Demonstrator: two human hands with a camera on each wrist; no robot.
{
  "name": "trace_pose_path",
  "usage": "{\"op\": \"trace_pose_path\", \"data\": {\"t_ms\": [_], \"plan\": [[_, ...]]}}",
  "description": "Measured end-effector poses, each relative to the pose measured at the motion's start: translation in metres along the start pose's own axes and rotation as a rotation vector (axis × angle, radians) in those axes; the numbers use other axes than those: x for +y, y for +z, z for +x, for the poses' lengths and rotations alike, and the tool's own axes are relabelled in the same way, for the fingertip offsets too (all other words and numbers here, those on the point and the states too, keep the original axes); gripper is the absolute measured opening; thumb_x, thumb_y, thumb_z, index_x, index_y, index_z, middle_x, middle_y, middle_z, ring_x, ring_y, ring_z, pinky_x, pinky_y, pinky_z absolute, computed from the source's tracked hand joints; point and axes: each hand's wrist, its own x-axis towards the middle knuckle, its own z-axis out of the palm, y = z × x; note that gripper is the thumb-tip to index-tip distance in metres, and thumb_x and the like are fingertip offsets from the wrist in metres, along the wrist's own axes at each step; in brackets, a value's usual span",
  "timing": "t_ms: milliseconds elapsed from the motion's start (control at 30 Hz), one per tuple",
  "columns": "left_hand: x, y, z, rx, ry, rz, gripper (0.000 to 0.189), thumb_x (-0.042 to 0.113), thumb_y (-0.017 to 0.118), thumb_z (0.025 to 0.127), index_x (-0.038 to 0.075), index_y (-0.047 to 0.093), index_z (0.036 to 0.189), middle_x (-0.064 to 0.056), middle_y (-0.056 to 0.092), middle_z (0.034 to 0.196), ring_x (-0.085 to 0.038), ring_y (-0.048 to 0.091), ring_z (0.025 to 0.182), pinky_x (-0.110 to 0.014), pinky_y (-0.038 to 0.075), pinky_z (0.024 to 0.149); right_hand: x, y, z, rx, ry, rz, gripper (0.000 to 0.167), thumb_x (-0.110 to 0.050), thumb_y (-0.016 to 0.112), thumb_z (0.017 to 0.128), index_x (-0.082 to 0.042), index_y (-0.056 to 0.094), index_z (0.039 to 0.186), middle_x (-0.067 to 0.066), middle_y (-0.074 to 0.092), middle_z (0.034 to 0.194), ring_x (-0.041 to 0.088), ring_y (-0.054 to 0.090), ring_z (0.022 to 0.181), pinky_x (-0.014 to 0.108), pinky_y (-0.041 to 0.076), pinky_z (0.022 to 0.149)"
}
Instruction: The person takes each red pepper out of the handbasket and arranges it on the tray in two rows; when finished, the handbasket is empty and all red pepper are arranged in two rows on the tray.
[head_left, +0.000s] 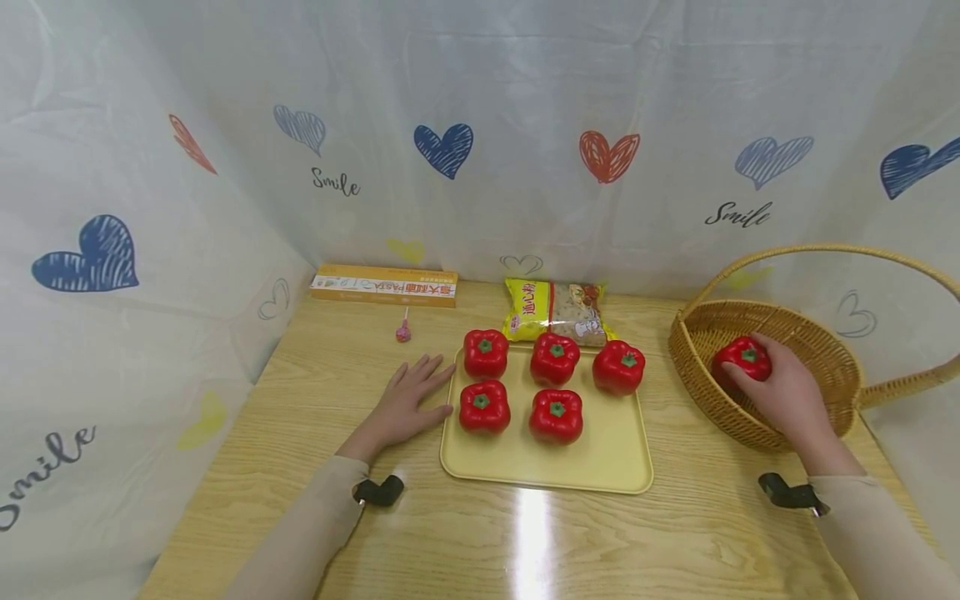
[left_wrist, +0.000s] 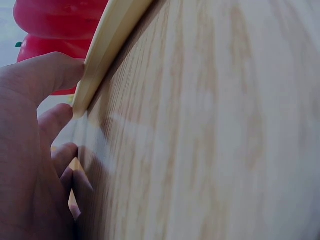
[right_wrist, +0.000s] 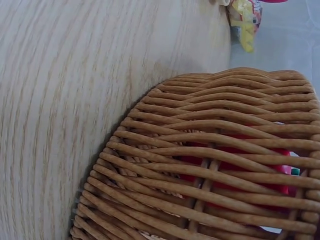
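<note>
Inside the wicker basket (head_left: 690, 367) at the right, my right hand (head_left: 793, 390) grips a red bell pepper (head_left: 742, 357) with a green stem. In the right wrist view the basket's woven side (right_wrist: 200, 160) hides that hand, and red shows through the gaps. My left hand (head_left: 405, 408) lies with fingers extended on the table, beside the pale yellow tray (head_left: 517, 467). In the left wrist view its thumb and a fingertip touch the tray's rim (left_wrist: 95, 65). Several red bell peppers (head_left: 557, 417) sit in two rows on the tray.
Behind the tray lies a yellow bag of pasta (head_left: 558, 310). An orange and white pasta box (head_left: 384, 285) is at the back left, with a wrapped lollipop (head_left: 403, 332) in front of it. The basket's tall handle (head_left: 817, 248) arches over its opening. A patterned curtain (head_left: 480, 208) hangs behind.
</note>
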Motion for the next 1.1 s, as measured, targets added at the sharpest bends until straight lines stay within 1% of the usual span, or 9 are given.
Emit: {"op": "trace_pose_path", "data": {"t_ms": [167, 467, 700, 1100], "plan": [[-0.0005, 0.0002, -0.0004, -0.001, 0.000, 0.004, 0.071, 0.048, 0.062, 0.097, 0.018, 0.041, 0.157, -0.011, 0.028, 0.166, -0.032, 0.014, 0.156, -0.053, 0.000, 0.125, -0.0004, 0.0008, -0.0006, 0.009, -0.004, 0.005, 0.080, -0.042, 0.061, 0.101, 0.011, 0.029, 0.153, 0.044, 0.042, 0.136, 0.061, 0.046, 0.115, 0.076, 0.045, 0.089], [-0.0007, 0.0004, 0.0002, -0.003, -0.003, 0.009, 0.070, 0.048, 0.062, 0.097, 0.019, 0.042, 0.157, -0.010, 0.028, 0.166, -0.032, 0.015, 0.156, -0.053, 0.000, 0.125, -0.0013, 0.0015, -0.0015, 0.023, -0.036, -0.002, 0.077, -0.039, 0.060, 0.102, 0.011, 0.031, 0.152, 0.044, 0.043, 0.135, 0.061, 0.047, 0.114, 0.076, 0.045, 0.088], [-0.0012, 0.0008, 0.0006, 0.007, 0.015, 0.008, 0.070, 0.046, 0.063, 0.096, 0.017, 0.042, 0.157, -0.014, 0.030, 0.165, -0.035, 0.017, 0.155, -0.056, 0.001, 0.124, -0.0003, 0.0033, 0.0006, 0.015, -0.007, 0.005, 0.079, -0.040, 0.061, 0.101, 0.010, 0.029, 0.153, 0.044, 0.043, 0.136, 0.061, 0.047, 0.115, 0.075, 0.045, 0.090], [-0.0014, 0.0000, 0.0005, -0.014, -0.004, 0.014, 0.071, 0.048, 0.061, 0.097, 0.020, 0.039, 0.158, -0.011, 0.028, 0.166, -0.032, 0.014, 0.156, -0.054, 0.000, 0.125, -0.0014, 0.0034, -0.0024, 0.022, -0.006, 0.019, 0.081, -0.044, 0.060, 0.101, 0.009, 0.030, 0.153, 0.043, 0.044, 0.134, 0.060, 0.048, 0.114, 0.075, 0.046, 0.089]]}}
